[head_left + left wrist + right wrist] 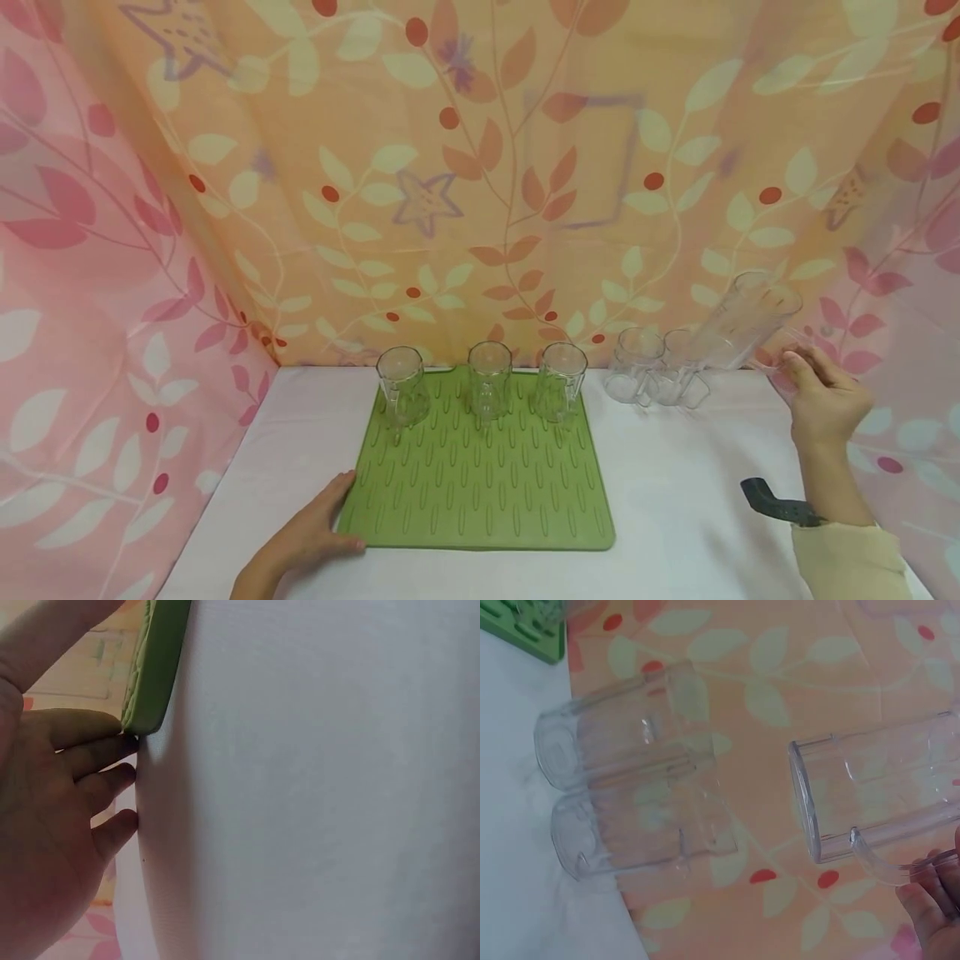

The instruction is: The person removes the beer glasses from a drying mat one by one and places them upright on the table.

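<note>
My right hand (828, 404) pinches the handle of a clear mug (750, 321), which is raised above the table at the back right and tilted. In the right wrist view this mug (885, 787) lies sideways across the picture, fingertips on its handle. Left of it, two more clear mugs (636, 367) (622, 735) stand upright side by side on the table. Three clear mugs with handles, the middle one (489, 382) among them, stand in a row along the back of a green ribbed mat (480, 492). My left hand (311, 529) touches the mat's front left corner with thumb and fingers spread.
A white cloth covers the table (675, 500). Orange patterned fabric (495, 167) hangs behind it, with pink patterned fabric (75, 333) at the left and right sides. A dark strap (780, 504) sits on my right wrist above the sleeve.
</note>
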